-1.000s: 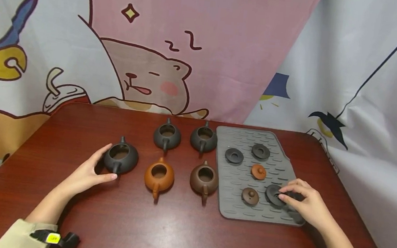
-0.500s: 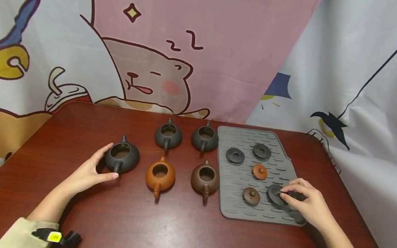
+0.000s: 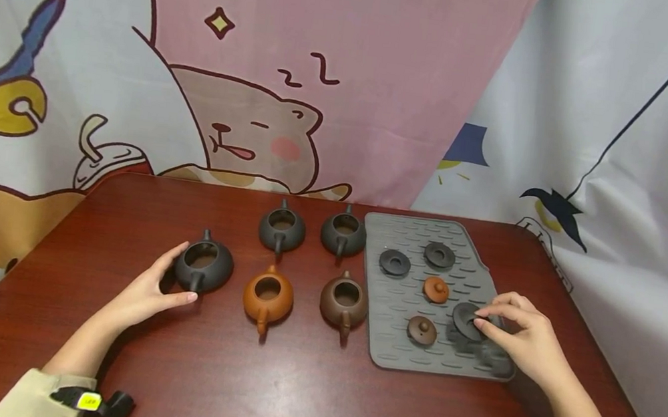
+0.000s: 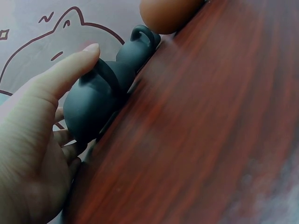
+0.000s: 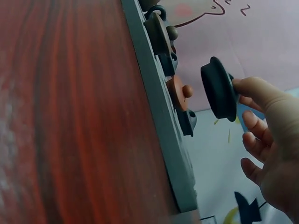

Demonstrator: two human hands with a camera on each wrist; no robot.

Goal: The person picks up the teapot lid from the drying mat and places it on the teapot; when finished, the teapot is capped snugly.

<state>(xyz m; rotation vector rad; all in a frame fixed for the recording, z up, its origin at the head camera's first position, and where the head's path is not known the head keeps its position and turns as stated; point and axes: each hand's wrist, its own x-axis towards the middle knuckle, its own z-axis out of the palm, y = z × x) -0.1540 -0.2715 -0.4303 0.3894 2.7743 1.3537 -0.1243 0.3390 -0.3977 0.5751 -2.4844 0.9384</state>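
Note:
At the left of the table, my left hand [image 3: 147, 291] holds a black teapot [image 3: 212, 269] without a lid, its thumb by the handle and its fingers round the far side. The left wrist view shows that teapot [image 4: 93, 105] upright on the table. Over the grey mat [image 3: 392, 357], my right hand [image 3: 530, 335] pinches a black teapot lid [image 3: 465, 320] by its knob between thumb and fingertips. In the right wrist view the lid [image 5: 218, 91] is tilted and clear of the mat, the other fingers loosely curled below the thumb.
Two dark teapots [image 3: 281, 230] stand at the back, with an orange teapot [image 3: 256, 295] and a brown teapot [image 3: 333, 306] in front. Still on the mat are two black lids [image 3: 395, 263], an orange lid [image 3: 435, 289] and a brown lid [image 3: 421, 331]. A printed curtain [image 3: 383, 72] hangs behind.
My right hand has raised the black lid off the mat, and a shadow now shows beneath it. The left hand and its teapot stay in place.

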